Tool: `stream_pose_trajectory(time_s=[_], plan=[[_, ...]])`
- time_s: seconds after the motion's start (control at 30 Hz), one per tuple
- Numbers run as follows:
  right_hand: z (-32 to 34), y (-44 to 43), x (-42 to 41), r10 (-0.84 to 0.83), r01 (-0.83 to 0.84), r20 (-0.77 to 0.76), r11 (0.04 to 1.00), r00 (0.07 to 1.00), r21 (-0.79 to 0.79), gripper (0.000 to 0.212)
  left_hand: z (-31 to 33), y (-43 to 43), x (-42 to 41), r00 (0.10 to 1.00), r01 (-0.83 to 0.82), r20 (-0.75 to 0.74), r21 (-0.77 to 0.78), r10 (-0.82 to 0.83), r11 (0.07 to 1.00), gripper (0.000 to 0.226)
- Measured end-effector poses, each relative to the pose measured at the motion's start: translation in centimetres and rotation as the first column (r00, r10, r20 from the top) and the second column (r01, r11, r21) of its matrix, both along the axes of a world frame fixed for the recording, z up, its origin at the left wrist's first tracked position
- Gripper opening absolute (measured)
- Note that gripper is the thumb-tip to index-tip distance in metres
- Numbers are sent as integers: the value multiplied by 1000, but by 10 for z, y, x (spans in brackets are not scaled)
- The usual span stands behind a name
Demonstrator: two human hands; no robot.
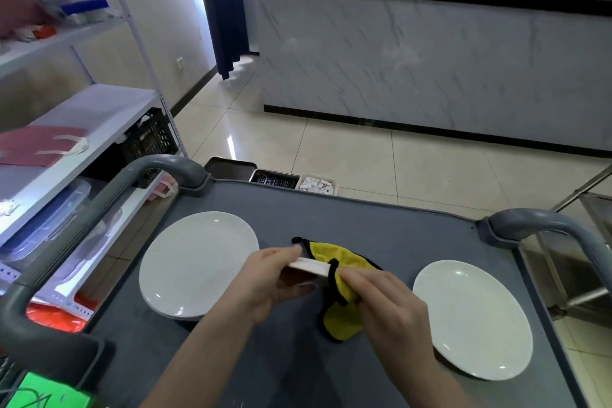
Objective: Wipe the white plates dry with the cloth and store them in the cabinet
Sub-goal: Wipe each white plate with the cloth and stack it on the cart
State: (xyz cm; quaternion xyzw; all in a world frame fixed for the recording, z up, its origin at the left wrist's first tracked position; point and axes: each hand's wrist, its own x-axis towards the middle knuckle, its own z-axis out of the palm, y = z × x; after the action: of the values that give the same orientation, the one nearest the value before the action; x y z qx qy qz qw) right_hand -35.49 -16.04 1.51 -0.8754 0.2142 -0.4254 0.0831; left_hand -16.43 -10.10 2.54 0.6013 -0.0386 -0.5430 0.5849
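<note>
My left hand grips a white plate held nearly edge-on above the grey cart top. My right hand holds a yellow cloth with black trim, wrapped over the plate's right edge. One more white plate lies flat on the cart's left side; it seems to rest on another plate beneath. A further white plate lies flat on the right side.
Grey cart handles rise at the left and right. A white shelf rack with boxes stands to the left. A marble-fronted counter stands across the tiled floor. Trays sit behind the cart.
</note>
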Motion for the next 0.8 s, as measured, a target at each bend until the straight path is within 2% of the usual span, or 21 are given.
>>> stream_pose_trajectory(time_s=[0.07, 0.17, 0.23, 0.27, 0.33, 0.43, 0.5, 0.57, 0.67, 0.8], plan=[[-4, 4, -4, 57, -57, -20, 998, 998, 3, 27, -5, 5, 3, 996, -41, -76, -22, 39, 999, 9], [-9, 5, -9, 129, -127, -58, 991, 990, 39, 27, -9, 8, 7, 991, -48, -124, -25, 44, 999, 21], [-10, 1, -10, 155, -137, -79, 971, 985, 195, 36, -12, 9, 9, 991, -47, -125, -50, 41, 998, 29], [-8, -2, -10, 157, -124, -71, 931, 985, 343, 45, -14, 10, 10, 994, -46, -104, -63, 40, 997, 34], [-4, -7, -7, 120, -79, -27, 789, 992, 610, 52, -17, 12, 11, 999, -26, -31, -95, 24, 995, 44], [0, -13, 4, -21, -67, 102, 626, 995, 777, 31, -20, 18, 15, 998, 32, 56, -172, -23, 985, 57], [2, -11, 10, -19, -65, 95, 605, 995, 794, 29, -19, 24, 18, 996, 61, 82, -224, -44, 973, 63], [1, -3, 16, 134, -82, -11, 668, 991, 739, 41, -17, 27, 20, 993, 90, 101, -275, -64, 957, 67], [-5, 9, 33, 343, -165, -186, 774, 921, 612, 53, -12, 30, 23, 977, 188, 156, -332, -143, 925, 70], [-4, -8, 64, 370, -171, -280, 821, 886, 545, 56, -11, 35, 26, 967, 239, 172, -370, -186, 898, 71]])
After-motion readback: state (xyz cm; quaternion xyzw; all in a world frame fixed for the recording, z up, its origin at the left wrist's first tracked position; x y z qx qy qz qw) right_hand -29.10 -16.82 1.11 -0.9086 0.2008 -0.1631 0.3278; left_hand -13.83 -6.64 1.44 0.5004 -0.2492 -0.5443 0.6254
